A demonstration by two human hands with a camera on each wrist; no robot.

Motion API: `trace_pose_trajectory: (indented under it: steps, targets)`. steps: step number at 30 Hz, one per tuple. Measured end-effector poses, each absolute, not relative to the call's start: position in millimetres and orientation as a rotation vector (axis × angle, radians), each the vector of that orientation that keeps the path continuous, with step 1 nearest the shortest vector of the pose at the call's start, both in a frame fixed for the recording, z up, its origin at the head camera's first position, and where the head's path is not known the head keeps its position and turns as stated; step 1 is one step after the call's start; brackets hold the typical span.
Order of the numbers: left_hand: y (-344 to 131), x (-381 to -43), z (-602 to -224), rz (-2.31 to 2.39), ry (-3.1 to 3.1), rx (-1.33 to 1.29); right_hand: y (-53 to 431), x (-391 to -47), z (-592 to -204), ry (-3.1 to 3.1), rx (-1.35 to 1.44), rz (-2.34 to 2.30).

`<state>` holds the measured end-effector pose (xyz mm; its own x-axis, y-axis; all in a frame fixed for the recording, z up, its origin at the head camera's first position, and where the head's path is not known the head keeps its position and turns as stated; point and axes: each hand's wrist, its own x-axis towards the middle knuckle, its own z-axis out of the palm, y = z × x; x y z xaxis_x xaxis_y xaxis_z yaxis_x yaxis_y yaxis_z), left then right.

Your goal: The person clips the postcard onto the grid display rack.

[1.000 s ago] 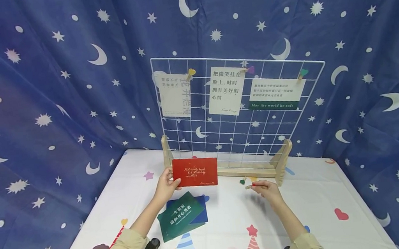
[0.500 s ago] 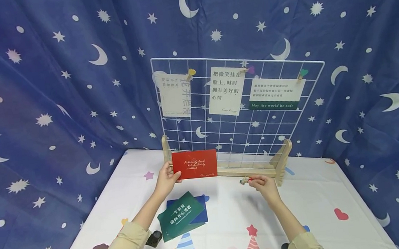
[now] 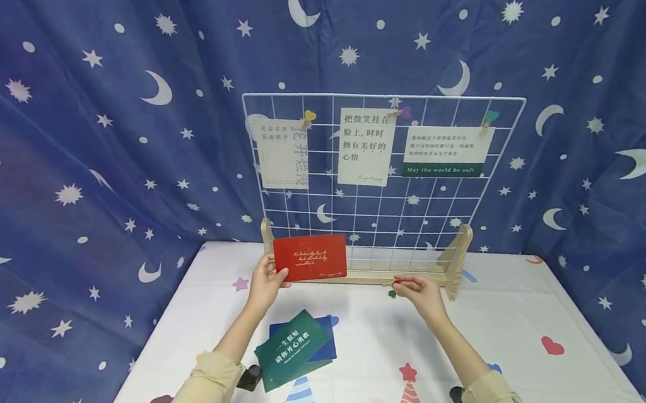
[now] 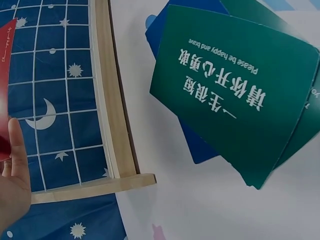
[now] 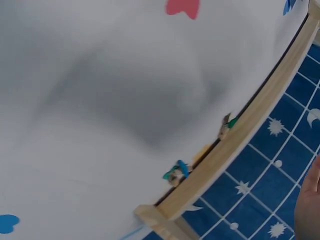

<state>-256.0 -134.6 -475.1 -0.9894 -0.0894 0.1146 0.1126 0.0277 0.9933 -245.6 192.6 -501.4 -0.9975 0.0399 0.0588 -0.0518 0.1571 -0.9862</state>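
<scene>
In the head view my left hand (image 3: 265, 283) holds a red card (image 3: 310, 257) by its left edge, thumb on the front. The card is upright before the lower part of a white wire grid rack (image 3: 369, 213). My right hand (image 3: 423, 296) pinches a small wooden clip with a red top (image 3: 396, 282) near the rack's wooden base. A green-topped clip (image 3: 392, 294) lies just below it on the table. The left wrist view shows part of the red card (image 4: 6, 85) beside the hand. At the right wrist view's edge only part of the right hand (image 5: 308, 205) appears.
Three cards, one a white card (image 3: 367, 147), hang on the grid from heart clips. Green cards (image 3: 293, 349) and a blue card (image 3: 322, 337) lie stacked on the table. More clips (image 5: 176, 172) lie along the wooden base (image 5: 240, 145). A patterned curtain (image 3: 97, 149) stands behind.
My left hand has raised the red card toward the grid, lately shifting slightly left. My right hand has moved up and a little left with the clip.
</scene>
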Motion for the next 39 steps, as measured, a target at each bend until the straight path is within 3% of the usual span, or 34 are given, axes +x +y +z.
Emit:
trace_pose_trajectory:
  steps: [16,26,32,39]
  targets:
    - [-125,-276,-455,-2.098,-2.061,-0.009,173,-257,-468,-2.269,0.08,1.949]
    - [-120,-290,-437,-2.096,-2.017,0.043,160,-274,-434,-2.143,0.262,1.87]
    - [-124,-302,-440,-2.098,-1.917,-0.107,155,-280,-423,-2.157,0.268,1.846]
    - [-114,-306,-430,-2.088,-1.982,0.083,151,-286,-407,-2.131,0.309,1.843]
